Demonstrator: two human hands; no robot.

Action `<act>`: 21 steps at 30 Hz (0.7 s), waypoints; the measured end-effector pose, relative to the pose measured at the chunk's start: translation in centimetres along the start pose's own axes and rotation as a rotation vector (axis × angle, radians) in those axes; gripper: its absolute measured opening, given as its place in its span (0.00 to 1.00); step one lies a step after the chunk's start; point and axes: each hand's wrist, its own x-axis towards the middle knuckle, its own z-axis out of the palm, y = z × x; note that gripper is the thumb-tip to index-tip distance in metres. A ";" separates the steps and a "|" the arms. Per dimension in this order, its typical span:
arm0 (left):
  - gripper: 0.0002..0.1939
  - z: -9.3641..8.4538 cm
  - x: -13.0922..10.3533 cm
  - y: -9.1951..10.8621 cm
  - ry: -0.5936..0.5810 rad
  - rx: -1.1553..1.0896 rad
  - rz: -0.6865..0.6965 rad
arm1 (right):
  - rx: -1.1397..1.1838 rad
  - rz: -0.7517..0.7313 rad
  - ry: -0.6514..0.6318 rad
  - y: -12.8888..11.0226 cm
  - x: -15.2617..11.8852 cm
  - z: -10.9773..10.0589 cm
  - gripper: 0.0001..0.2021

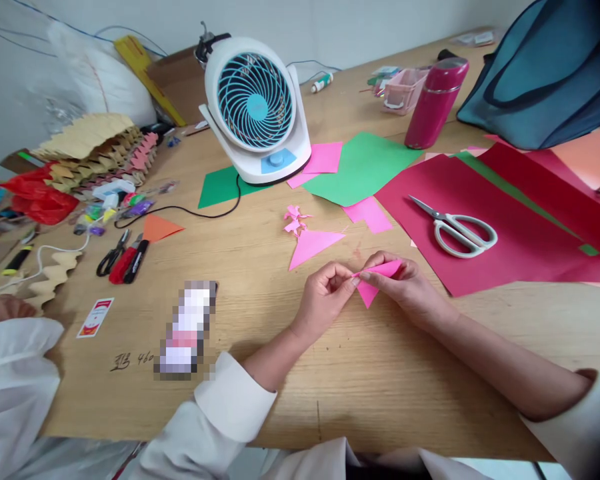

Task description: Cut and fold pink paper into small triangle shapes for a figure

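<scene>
A small folded piece of pink paper (pixel 368 293) is held between both hands above the wooden table. My left hand (pixel 327 293) pinches its left corner with thumb and fingertips. Along its right side, my right hand (pixel 405 287) grips it, the thumb lying over the fold. Just beyond the hands lies a pink paper triangle (pixel 314 247), with curly pink paper cuttings (pixel 294 220) at its upper left. White-handled scissors (pixel 463 233) rest on a large dark red sheet (pixel 430 193) to the right of my right hand.
A white fan (pixel 255 107) stands at the back, near a green sheet (pixel 365 167). A magenta bottle (pixel 436 103) and a blue bag (pixel 535 73) are at the back right. A phone (pixel 187 330), cutters (pixel 130 260) and another person's hand (pixel 5 310) are on the left.
</scene>
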 end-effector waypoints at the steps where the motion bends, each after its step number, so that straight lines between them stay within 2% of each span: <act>1: 0.11 -0.1 0.1 0.0 -0.018 0.002 -0.013 | -0.008 0.004 0.003 0.0 0.1 -0.1 0.12; 5: 0.12 -0.2 0.4 0.2 -0.036 -0.038 -0.075 | -0.044 0.011 -0.047 -0.4 0.2 -0.1 0.12; 10: 0.12 -0.1 0.7 0.5 0.165 -0.390 -0.207 | -0.108 0.002 -0.183 -0.7 0.1 -0.1 0.15; 12: 0.13 -0.1 0.8 0.6 0.221 -0.511 -0.252 | -0.173 -0.007 -0.163 -0.3 0.0 -0.1 0.16; 15: 0.14 -0.1 0.9 0.7 0.234 -0.571 -0.273 | -0.226 -0.037 -0.084 0.4 0.0 0.0 0.18; 21: 0.12 -0.2 0.9 0.8 0.208 -0.441 -0.253 | -0.230 -0.078 0.046 0.8 0.0 0.2 0.19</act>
